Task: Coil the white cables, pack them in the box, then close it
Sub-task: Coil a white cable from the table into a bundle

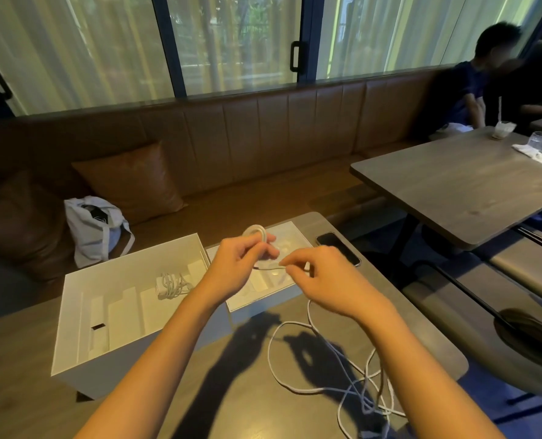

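Observation:
My left hand (pixel 242 261) is raised over the table and grips a small coil of white cable (pixel 256 233) looped above its fingers. My right hand (pixel 321 274) pinches the same cable just right of the left hand. From there the loose white cable (pixel 326 365) falls to the table and lies in tangled loops at the front right. The open white box (pixel 73 299) sits on the left, with a coiled white cable (pixel 171 285) inside one of its compartments. The box lid (pixel 247 304) lies upturned beside it, partly hidden behind my hands.
A dark phone (pixel 337 248) lies at the table's far right edge. A white bag (pixel 97 231) and a brown cushion (pixel 130 182) rest on the leather bench behind. Another table (pixel 453 185) with a glass stands at right, where two people sit.

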The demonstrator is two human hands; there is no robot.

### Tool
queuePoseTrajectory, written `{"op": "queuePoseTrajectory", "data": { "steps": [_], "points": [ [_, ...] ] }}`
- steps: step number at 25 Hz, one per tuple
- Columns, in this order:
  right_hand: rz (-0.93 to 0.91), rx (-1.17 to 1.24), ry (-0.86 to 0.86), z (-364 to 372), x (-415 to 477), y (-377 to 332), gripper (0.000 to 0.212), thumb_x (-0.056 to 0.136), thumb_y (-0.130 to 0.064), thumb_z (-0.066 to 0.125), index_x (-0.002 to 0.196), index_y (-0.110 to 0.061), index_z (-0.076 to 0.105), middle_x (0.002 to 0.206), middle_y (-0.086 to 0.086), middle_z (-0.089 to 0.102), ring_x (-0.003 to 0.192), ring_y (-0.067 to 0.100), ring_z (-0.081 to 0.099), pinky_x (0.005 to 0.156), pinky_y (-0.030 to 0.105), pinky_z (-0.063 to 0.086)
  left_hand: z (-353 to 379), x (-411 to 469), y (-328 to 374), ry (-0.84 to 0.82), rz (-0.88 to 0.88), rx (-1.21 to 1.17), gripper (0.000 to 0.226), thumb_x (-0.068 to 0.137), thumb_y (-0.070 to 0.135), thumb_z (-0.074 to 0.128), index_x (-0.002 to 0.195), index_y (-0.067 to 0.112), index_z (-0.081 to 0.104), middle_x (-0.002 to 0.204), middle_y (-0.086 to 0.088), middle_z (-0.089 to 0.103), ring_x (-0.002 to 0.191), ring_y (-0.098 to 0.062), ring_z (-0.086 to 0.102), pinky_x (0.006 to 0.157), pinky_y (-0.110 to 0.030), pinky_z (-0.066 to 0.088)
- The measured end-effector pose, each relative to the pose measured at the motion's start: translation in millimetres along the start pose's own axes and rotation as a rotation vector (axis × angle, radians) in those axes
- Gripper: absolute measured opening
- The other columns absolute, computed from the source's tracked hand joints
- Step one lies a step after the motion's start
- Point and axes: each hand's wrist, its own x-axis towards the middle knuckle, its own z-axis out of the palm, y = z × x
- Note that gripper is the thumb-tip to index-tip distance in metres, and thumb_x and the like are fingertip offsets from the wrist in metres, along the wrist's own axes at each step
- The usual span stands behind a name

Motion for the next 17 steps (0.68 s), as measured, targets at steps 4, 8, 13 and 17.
{"op": "queuePoseTrajectory", "data": {
  "steps": [4,8,13,17],
  "points": [
    [-0.079,0.129,0.079,-30,7,0,0.009,0.083,-0.026,0.068,0.089,-0.025,0.074,0.081,-0.012,0.071,0.076,0.008,0.065,0.075,0.032,0.058,4,-15,6,-0.387,-0.173,-0.246,0.030,0.098,0.012,0.040,0.104,-0.004,0.065,0.076,-0.006,0.066,0.068,-0.013,0.065,0.068,-0.022,0.054],
    [-0.081,0.485,0.156,-25,16,16,0.007,0.080,-0.012,0.070,0.081,-0.016,0.075,0.066,-0.010,0.071,0.065,0.010,0.066,0.066,0.026,0.058,1,-26,16,-0.551,-0.259,-0.784,0.026,0.095,0.010,0.042,0.109,-0.003,0.059,0.074,-0.008,0.058,0.066,-0.017,0.057,0.064,-0.026,0.053],
    [-0.025,0.621,0.099,25,8,26,0.027,0.097,-0.018,0.045,0.081,-0.019,0.067,0.061,-0.004,0.059,0.058,0.019,0.050,0.054,0.025,0.044,13,-24,19,-0.715,-0.220,-1.376,0.024,0.095,0.001,0.038,0.115,-0.005,0.052,0.085,-0.012,0.060,0.075,-0.019,0.061,0.075,-0.030,0.055],
    [0.085,0.312,-0.200,46,-9,27,0.025,0.100,-0.027,0.034,0.086,-0.033,0.054,0.071,-0.004,0.058,0.066,0.012,0.053,0.068,0.035,0.051,28,-12,25,-0.121,-0.301,-1.458,0.024,0.097,0.009,0.039,0.105,0.005,0.061,0.088,-0.010,0.069,0.076,-0.017,0.069,0.074,-0.027,0.059]
  ]
}}
